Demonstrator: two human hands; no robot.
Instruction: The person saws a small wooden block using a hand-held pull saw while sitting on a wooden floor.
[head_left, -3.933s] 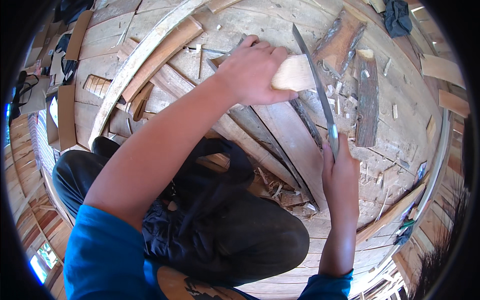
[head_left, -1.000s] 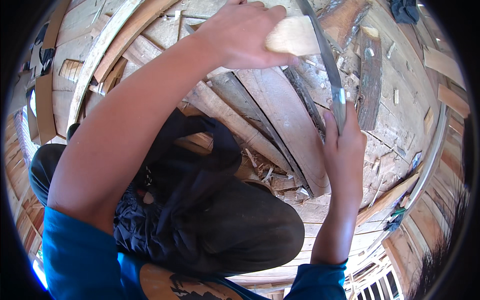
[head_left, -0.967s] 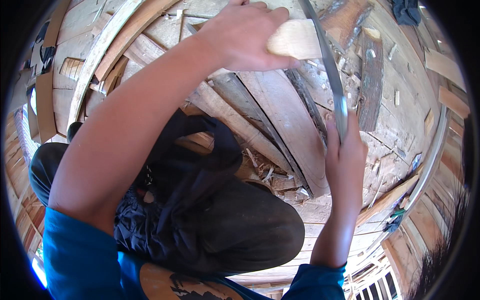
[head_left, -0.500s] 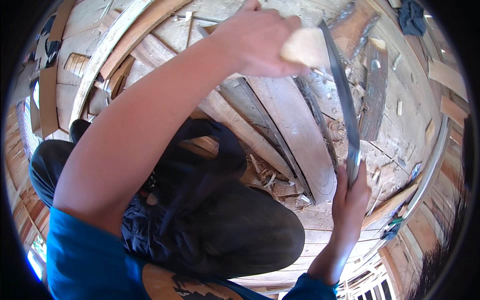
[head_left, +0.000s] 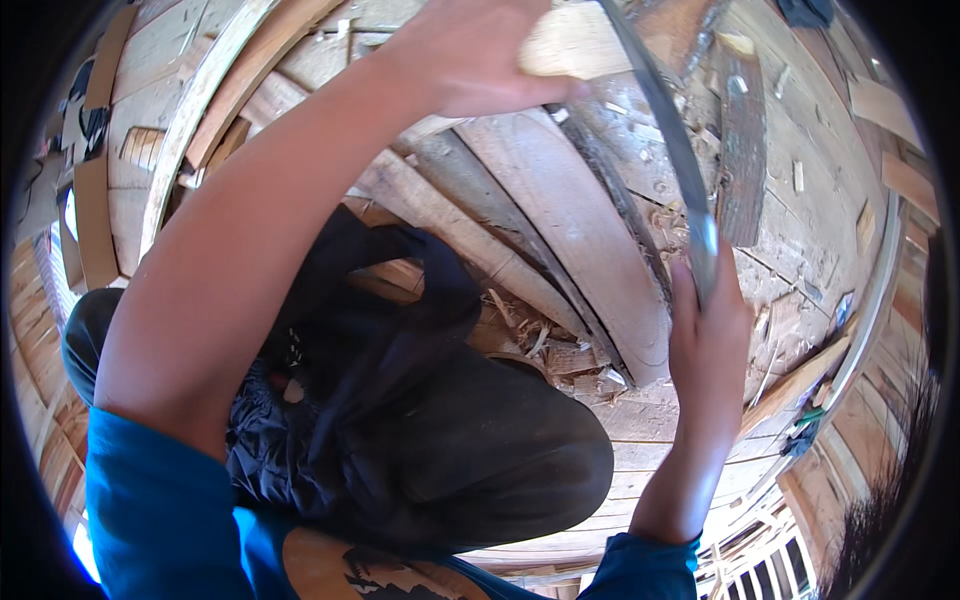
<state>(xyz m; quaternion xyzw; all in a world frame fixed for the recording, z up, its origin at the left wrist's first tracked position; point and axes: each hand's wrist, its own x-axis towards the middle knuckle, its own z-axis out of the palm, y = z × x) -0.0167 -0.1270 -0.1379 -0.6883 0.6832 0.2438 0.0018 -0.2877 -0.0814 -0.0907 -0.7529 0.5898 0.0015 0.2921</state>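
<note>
My left hand reaches to the top of the view and grips a pale block of wood, its thumb along the near side. My right hand, closed round the handle, holds a machete. The long, dark blade slants up and left, passing beside the block's right end. Whether the edge touches the wood I cannot tell, and the blade's tip runs out at the top edge. Beneath both hands lies a wide, smooth plank on the floor.
Narrow boards lie left of the plank. A bark-covered slab rests to the right. Chips and shavings litter the plank floor. My bent leg in dark trousers is close below. Long curved boards lie at the far left.
Both hands have shifted up in the picture, the block and machete with them. The whole view has also slid a little. Both grips stay the same.
</note>
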